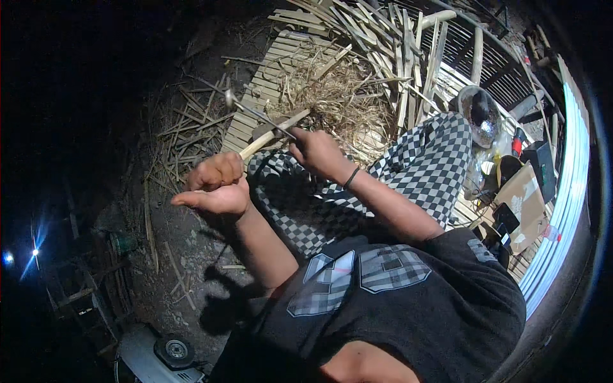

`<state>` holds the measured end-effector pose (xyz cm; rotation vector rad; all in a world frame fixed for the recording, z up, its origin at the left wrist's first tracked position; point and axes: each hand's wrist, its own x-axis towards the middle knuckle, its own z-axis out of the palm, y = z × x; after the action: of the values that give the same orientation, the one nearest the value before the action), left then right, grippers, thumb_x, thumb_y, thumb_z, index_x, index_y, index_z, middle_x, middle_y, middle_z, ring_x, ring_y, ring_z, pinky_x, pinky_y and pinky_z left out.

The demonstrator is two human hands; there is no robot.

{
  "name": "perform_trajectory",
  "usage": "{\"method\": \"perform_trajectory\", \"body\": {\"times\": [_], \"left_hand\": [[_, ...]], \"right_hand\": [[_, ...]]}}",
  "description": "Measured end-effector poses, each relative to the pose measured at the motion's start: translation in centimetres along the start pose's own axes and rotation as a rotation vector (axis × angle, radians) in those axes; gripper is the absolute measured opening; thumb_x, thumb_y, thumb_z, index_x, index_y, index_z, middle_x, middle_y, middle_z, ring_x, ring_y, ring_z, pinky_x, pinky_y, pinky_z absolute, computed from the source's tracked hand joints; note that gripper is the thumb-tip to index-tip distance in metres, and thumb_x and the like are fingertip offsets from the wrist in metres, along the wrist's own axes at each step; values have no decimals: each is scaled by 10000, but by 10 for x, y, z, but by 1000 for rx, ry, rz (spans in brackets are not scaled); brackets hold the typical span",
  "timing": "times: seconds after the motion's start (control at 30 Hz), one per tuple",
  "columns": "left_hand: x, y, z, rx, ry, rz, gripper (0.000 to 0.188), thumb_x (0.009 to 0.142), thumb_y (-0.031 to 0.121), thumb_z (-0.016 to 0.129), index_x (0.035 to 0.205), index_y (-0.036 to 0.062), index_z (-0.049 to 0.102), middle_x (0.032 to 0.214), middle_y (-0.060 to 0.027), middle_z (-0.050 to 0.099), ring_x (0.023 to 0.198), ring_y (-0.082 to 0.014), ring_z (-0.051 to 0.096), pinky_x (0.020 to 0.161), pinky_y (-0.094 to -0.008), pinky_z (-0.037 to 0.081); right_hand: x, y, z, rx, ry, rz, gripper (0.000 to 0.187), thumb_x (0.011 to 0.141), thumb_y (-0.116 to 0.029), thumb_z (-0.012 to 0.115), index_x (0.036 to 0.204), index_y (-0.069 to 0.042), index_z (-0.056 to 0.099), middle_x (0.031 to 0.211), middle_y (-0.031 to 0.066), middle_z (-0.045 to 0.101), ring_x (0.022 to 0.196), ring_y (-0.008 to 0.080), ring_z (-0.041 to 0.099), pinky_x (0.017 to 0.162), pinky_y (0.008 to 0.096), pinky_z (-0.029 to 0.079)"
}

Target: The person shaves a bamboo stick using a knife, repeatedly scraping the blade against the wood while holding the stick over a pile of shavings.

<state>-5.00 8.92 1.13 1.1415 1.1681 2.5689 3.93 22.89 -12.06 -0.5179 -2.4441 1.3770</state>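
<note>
Left hand (216, 186) fisted tight round a pale bamboo stick (273, 133) running up toward 1 o'clock, right hand (317, 152) just beside at 3 o'clock, clenched on a thin dark-handled blade (255, 113), probably a knife, angled to 10 o'clock across the stick, shavings pile (332, 96) beyond at 12.

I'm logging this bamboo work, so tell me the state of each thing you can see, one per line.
left hand: closed around the bamboo stick
right hand: gripping the knife
bamboo stick: held up off the ground, tilted
knife: blade laid across the stick
bamboo strips: loose, piled
dry shavings: heaped on the slatted platform
metal bowl: upright
</note>
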Motion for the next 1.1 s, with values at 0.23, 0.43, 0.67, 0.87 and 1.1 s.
{"method": "perform_trajectory", "body": {"times": [0.23,0.43,0.67,0.87,1.1], "left_hand": [[-5,-1,-10,18,90,-51,741,855,842,207,552,167,160,429,43,162,394,-88,95,404,-273,60],[-4,-2,-6,21,89,-41,749,839,857,220,563,164,158,439,45,164,395,-86,94,403,-271,62],[-4,1,-18,58,85,-47,748,846,851,215,562,159,174,434,41,166,389,-88,100,408,-274,62],[-2,-1,-11,29,139,-36,738,849,848,198,574,164,174,431,39,167,404,-91,93,421,-280,61],[1,1,-14,51,128,-30,732,852,843,214,575,167,172,437,45,158,406,-88,87,421,-284,58]], "right_hand": [[16,51,24,-84,49,24,198,888,-190,592,984,-18,615,733,250,639,712,457,627,668,532,510],[4,10,4,-188,-51,-15,226,895,-203,573,1087,-110,649,789,231,664,774,421,661,674,523,525],[24,59,15,-250,-80,146,212,881,-202,575,1040,-78,638,760,241,660,737,427,660,663,524,537],[21,67,29,-226,-34,94,211,859,-159,597,1039,-52,622,782,237,661,755,424,655,660,522,521],[36,82,24,-333,-88,56,227,850,-167,569,948,18,655,837,251,668,821,420,668,723,500,541]]}}
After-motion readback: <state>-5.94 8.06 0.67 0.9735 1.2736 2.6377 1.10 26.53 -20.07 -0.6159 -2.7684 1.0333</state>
